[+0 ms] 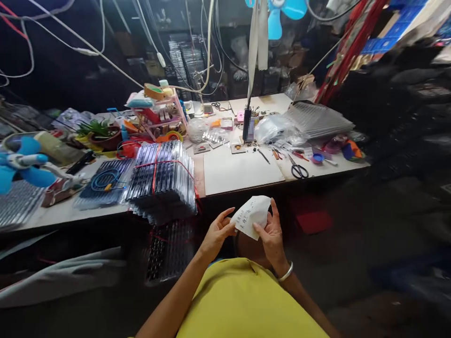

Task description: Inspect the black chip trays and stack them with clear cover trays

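A small slip of white paper (252, 217) with handwriting on it is held up between both hands, above my lap and in front of the table edge. My left hand (217, 233) pinches its left edge between thumb and fingers. On the other side, my right hand (272, 233) grips it, thumb pressed on the lower right face and fingers behind the right edge. A silver bangle circles the right wrist. The paper is slightly curved. Just beyond it lies a white board (239, 173) on the worktable.
A tied stack of clear plastic trays (160, 180) stands left on the table. Black scissors (299, 170) lie near the right edge. A phone on a stand (248, 126), plastic bags (278, 129) and a potted plant (95, 134) stand further back. A blue fan (24, 164) is at far left.
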